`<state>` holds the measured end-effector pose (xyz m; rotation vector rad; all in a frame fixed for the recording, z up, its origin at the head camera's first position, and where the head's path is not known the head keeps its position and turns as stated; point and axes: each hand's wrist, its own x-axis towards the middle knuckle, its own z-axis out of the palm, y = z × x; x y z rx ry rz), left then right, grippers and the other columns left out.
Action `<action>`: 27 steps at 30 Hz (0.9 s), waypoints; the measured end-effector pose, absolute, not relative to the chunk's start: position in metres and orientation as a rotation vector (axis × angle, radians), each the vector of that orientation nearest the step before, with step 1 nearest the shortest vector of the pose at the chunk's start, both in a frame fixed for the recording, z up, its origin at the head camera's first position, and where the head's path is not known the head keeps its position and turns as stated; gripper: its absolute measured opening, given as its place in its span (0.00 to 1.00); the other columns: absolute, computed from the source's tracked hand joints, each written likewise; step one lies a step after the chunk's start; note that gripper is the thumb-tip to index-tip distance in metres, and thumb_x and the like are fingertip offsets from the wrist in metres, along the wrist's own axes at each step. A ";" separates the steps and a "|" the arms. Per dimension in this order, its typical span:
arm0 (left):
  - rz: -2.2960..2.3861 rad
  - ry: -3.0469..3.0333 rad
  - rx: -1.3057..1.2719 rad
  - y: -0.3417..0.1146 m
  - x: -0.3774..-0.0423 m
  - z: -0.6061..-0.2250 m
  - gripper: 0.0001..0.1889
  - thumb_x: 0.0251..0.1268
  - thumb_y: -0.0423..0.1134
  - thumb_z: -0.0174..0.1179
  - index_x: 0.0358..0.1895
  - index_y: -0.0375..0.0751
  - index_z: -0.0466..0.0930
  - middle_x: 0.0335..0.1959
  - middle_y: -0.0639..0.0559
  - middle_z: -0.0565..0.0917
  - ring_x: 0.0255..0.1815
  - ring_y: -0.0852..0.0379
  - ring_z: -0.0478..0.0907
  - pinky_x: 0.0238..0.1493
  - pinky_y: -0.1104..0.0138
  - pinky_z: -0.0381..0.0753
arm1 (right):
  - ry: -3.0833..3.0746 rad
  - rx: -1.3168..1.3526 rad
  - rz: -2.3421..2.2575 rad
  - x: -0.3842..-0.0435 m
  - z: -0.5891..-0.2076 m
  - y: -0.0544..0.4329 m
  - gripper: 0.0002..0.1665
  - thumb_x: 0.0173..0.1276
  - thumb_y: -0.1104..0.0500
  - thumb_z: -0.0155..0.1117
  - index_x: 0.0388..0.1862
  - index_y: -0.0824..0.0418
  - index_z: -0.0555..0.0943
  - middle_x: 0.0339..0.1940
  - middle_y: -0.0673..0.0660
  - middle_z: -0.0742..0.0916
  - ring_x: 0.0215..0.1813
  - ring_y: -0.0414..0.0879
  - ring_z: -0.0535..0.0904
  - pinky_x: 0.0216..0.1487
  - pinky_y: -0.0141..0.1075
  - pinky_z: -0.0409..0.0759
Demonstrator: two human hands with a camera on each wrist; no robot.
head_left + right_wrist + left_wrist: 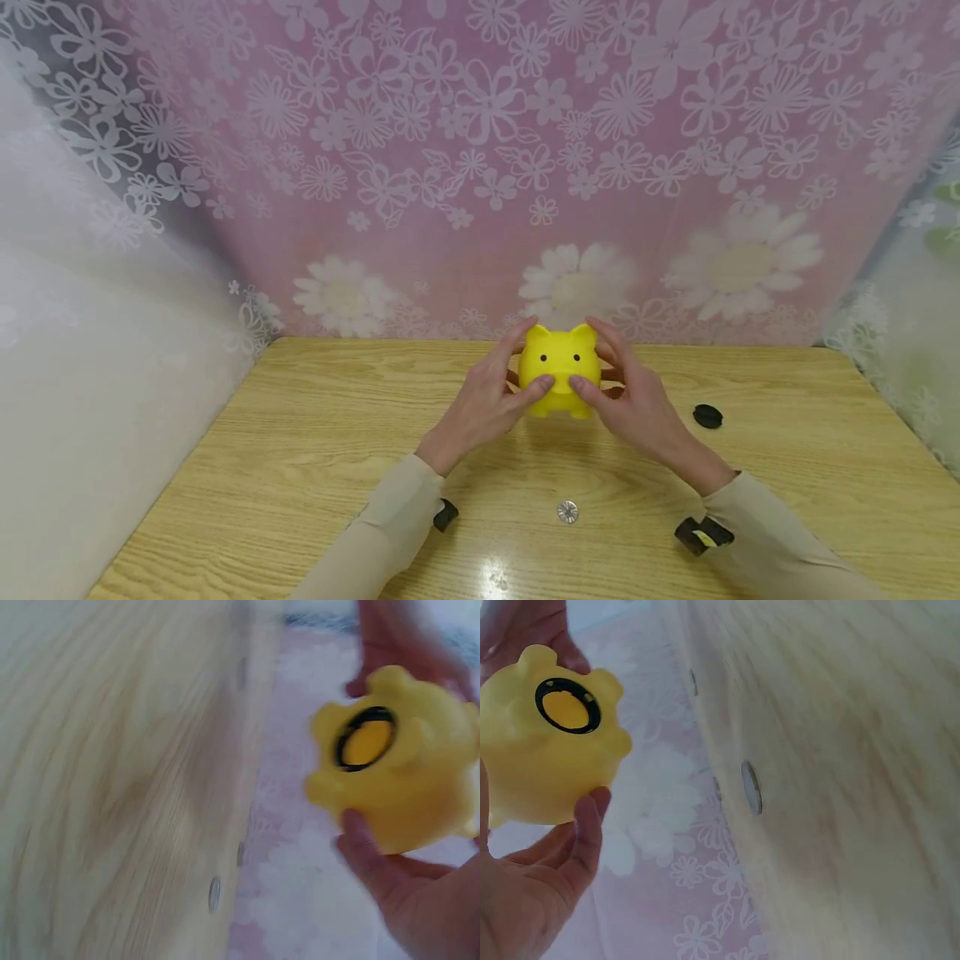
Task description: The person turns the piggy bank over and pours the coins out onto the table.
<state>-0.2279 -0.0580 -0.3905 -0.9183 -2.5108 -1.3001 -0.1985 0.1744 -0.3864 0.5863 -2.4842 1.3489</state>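
Observation:
Both hands hold a yellow piggy bank (560,362) above the far part of the table, its face toward the head camera. The left hand (486,395) grips one side and the right hand (639,402) the other, thumbs on the snout and fingers wrapped behind. Seen from below in the left wrist view, the piggy bank (525,757) has a round, black-rimmed opening (568,706) between its stubby feet. The same opening (366,741) shows in the right wrist view, slightly blurred. Its back is hidden.
A silver, coin-like disc (567,512) lies on the wooden table (337,417) between the forearms. To the right of the right hand is a black oval cap (708,416). Flowered curtain (450,208) hangs along the table's back edge and at both sides.

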 end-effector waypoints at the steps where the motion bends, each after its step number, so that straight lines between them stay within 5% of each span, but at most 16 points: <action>1: -1.345 -2.533 -0.883 -0.057 -0.228 -0.391 0.38 0.71 0.72 0.48 0.80 0.76 0.47 0.68 0.43 0.78 0.38 0.58 0.87 0.36 0.70 0.86 | -2.531 0.547 1.396 -0.198 -0.384 0.173 0.45 0.75 0.51 0.65 0.82 0.34 0.53 0.74 0.70 0.74 0.56 0.63 0.86 0.44 0.43 0.90; 7: -1.413 -2.639 -0.721 -0.053 -0.227 -0.395 0.33 0.73 0.72 0.45 0.78 0.82 0.48 0.58 0.40 0.85 0.41 0.56 0.89 0.37 0.68 0.86 | -2.703 0.354 1.660 -0.197 -0.375 0.171 0.42 0.77 0.40 0.59 0.83 0.36 0.52 0.75 0.73 0.71 0.62 0.68 0.83 0.42 0.49 0.90; 13: -1.359 -2.760 -0.646 -0.050 -0.226 -0.395 0.32 0.73 0.75 0.40 0.77 0.88 0.43 0.59 0.40 0.86 0.50 0.51 0.88 0.41 0.65 0.85 | -2.763 0.232 1.811 -0.200 -0.374 0.172 0.46 0.77 0.36 0.57 0.85 0.40 0.48 0.69 0.76 0.77 0.52 0.59 0.88 0.46 0.51 0.90; 17: -1.363 -2.813 -0.602 -0.048 -0.224 -0.394 0.34 0.71 0.77 0.39 0.78 0.85 0.44 0.60 0.39 0.85 0.56 0.49 0.86 0.45 0.61 0.86 | -2.785 0.196 1.820 -0.201 -0.375 0.173 0.47 0.77 0.34 0.55 0.85 0.40 0.46 0.68 0.76 0.77 0.46 0.55 0.90 0.45 0.51 0.90; 27: -1.392 -2.924 -0.554 -0.047 -0.224 -0.391 0.37 0.71 0.77 0.38 0.80 0.78 0.45 0.59 0.41 0.86 0.55 0.48 0.86 0.51 0.55 0.85 | -2.772 0.171 1.912 -0.202 -0.374 0.174 0.49 0.77 0.35 0.56 0.86 0.42 0.44 0.66 0.76 0.78 0.43 0.54 0.89 0.45 0.52 0.90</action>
